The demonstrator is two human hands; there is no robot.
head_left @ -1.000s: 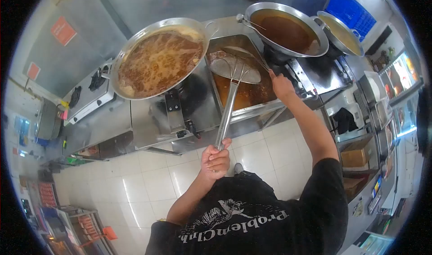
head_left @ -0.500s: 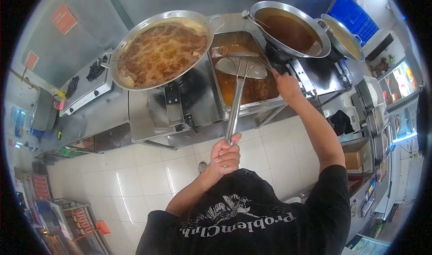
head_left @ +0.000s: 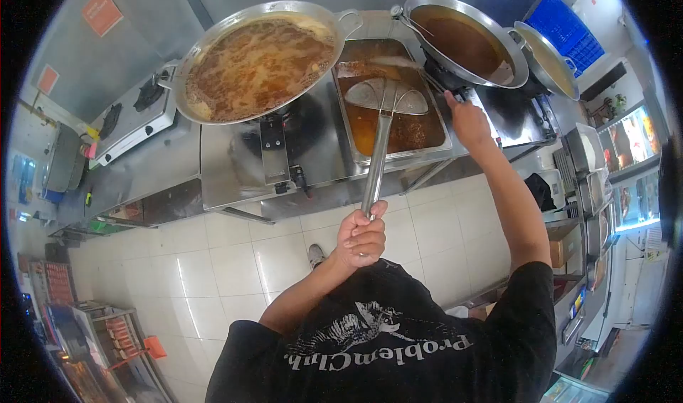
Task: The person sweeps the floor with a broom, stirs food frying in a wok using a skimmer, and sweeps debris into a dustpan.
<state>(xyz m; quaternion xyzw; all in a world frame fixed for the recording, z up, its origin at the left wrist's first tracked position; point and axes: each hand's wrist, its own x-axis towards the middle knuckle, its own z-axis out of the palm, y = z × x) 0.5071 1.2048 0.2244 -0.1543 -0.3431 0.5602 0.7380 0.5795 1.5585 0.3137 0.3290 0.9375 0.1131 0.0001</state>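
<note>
My left hand (head_left: 361, 238) is closed round the lower end of the long metal handle of a wire strainer (head_left: 380, 143). The strainer's round mesh head is over a rectangular metal tray (head_left: 359, 157) of brown liquid. At the tray's right edge, my right hand (head_left: 470, 125) is closed on the handle of a second utensil (head_left: 434, 83). That utensil's far end reaches over the back of the tray and is partly blurred.
A large wok (head_left: 260, 69) of bubbling brown liquid stands left of the tray. Another wok (head_left: 459, 41) with dark liquid and a smaller pan (head_left: 548, 60) stand to the right. A white gas stove (head_left: 139, 125) is at far left, a blue crate (head_left: 564, 29) at back right.
The view has shifted, with the woks and tray now higher in it. My right hand and its utensil have moved right and slightly away from the strainer head. My left hand keeps its hold.
</note>
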